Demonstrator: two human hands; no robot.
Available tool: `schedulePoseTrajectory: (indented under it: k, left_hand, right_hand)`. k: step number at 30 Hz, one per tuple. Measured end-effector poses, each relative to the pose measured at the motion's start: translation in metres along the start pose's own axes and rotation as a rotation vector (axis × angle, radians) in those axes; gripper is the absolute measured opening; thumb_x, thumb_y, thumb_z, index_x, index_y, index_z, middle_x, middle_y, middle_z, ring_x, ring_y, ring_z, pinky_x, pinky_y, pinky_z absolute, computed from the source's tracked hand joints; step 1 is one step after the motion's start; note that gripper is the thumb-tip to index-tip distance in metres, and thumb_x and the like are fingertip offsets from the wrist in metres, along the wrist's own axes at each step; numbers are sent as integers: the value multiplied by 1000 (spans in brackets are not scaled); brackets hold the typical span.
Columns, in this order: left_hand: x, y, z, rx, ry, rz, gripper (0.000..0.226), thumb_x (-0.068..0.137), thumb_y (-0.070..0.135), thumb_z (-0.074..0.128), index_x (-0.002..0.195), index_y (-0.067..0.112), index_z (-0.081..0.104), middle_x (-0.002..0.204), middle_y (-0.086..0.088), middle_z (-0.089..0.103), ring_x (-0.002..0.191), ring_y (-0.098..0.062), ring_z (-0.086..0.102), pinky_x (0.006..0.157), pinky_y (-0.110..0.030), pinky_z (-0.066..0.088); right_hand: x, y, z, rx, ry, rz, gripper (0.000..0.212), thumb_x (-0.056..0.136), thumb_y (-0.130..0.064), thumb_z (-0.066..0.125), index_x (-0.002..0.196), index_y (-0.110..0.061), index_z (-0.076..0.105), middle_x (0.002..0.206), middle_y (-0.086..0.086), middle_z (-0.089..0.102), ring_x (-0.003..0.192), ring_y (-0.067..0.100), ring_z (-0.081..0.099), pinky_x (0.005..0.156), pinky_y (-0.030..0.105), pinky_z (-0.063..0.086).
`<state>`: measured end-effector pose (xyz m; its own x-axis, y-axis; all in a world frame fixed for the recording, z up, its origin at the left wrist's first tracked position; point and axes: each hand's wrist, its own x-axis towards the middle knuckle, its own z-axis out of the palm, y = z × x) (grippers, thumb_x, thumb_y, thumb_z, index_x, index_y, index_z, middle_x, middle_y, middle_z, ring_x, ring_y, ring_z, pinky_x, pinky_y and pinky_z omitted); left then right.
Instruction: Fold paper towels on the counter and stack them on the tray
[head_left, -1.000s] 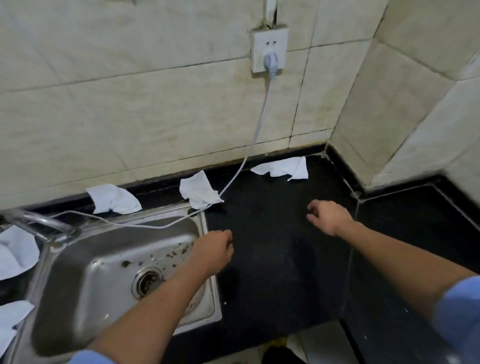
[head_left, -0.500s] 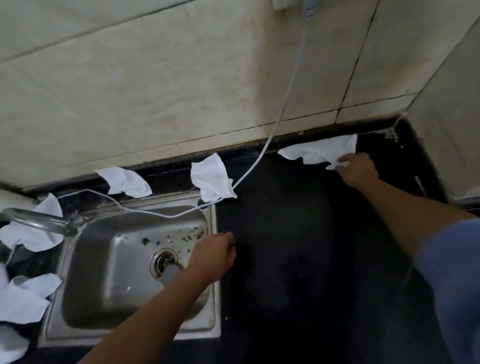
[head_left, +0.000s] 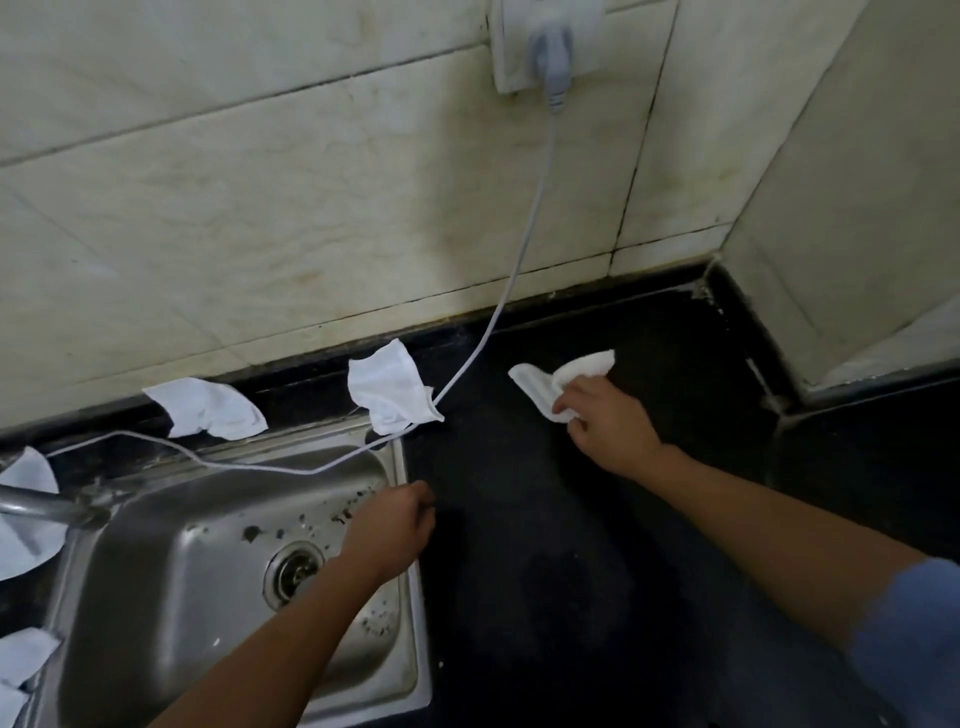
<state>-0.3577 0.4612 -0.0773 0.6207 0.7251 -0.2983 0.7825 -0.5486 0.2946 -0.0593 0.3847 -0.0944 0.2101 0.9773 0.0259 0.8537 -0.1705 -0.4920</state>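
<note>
My right hand (head_left: 608, 421) grips a crumpled white paper towel (head_left: 561, 374) just above the black counter (head_left: 545, 571), right of the cable. My left hand (head_left: 392, 525) hovers over the sink's right rim with fingers curled and nothing in it. A second towel (head_left: 389, 389) lies at the sink's back right corner, partly under the cable. A third towel (head_left: 208, 408) lies along the back ledge to the left. More white towels (head_left: 26, 514) show at the left edge. No tray is in view.
A steel sink (head_left: 171, 587) with debris around its drain fills the lower left, a faucet (head_left: 47, 506) reaching in from the left. A grey cable (head_left: 519, 249) hangs from the wall socket (head_left: 545, 41) and crosses the sink's back rim. Tiled walls form a corner at the right.
My right hand reached to the back wall, took hold of the towel there and pulled it toward me onto the open counter. My left hand stayed by the sink's rim.
</note>
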Motion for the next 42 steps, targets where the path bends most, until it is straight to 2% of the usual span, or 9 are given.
schedulePoseTrajectory:
  k: [7,10,13,19,23,27,33,37,42]
  left_hand:
    - [-13,-31,22,-45,-75,39,16,92,28,53,101,19,62,91,0,69,81,-17,62,68,-28,46]
    - [-16,-38,40,-47,-136,76,19,92,26,51,102,15,62,92,-4,68,84,-19,62,70,-30,48]
    - [-15,-30,54,-56,-179,90,21,91,26,51,106,16,61,96,-4,67,86,-20,62,72,-30,49]
    - [6,9,68,-214,-134,134,37,90,28,56,126,20,51,119,-4,51,97,-21,59,80,-36,51]
    - [34,38,74,-276,-142,105,47,88,25,59,132,20,46,125,-2,49,103,-21,57,82,-36,50]
    - [37,52,82,-177,-188,-1,13,86,22,55,93,15,62,89,-2,65,80,-19,60,62,-30,44]
    - [4,13,76,-135,-120,-149,7,85,25,58,83,19,57,82,-2,63,78,-22,60,61,-27,38]
    - [-24,-10,77,-116,-149,-186,10,83,24,59,77,21,51,75,1,58,73,-19,57,62,-28,43]
    - [-41,-13,80,-368,-69,-315,15,76,15,67,83,21,55,76,4,55,73,-17,54,63,-29,41]
  right_hand:
    - [-119,-33,69,-232,-337,-149,23,74,-15,67,93,-27,71,101,-7,66,93,20,60,61,31,54]
    - [-163,-38,86,-217,-400,-147,28,64,-21,67,89,-34,71,112,-10,66,95,16,63,64,27,56]
    - [-187,-43,81,-205,-329,-140,40,68,-29,46,102,-38,66,120,-12,64,104,11,62,79,29,53]
    - [-153,-28,44,-51,-82,210,43,81,-19,47,122,-23,61,124,-4,60,105,19,61,81,33,54]
    - [-97,-20,43,32,-172,406,63,85,-11,53,144,-27,36,141,-5,43,105,19,58,82,32,50]
    - [-87,-14,58,51,-306,419,33,86,-12,54,117,-22,62,111,1,63,95,21,61,74,29,46]
    - [-158,-6,44,6,-221,169,27,77,-24,44,85,-22,69,95,-2,62,85,20,63,66,30,50]
    - [-189,-6,47,-40,-401,129,38,77,-26,34,94,-25,68,110,-8,60,96,16,62,71,22,41]
    - [-127,-13,52,-6,-180,315,28,91,-29,57,118,-23,62,119,-4,55,97,18,61,79,28,48]
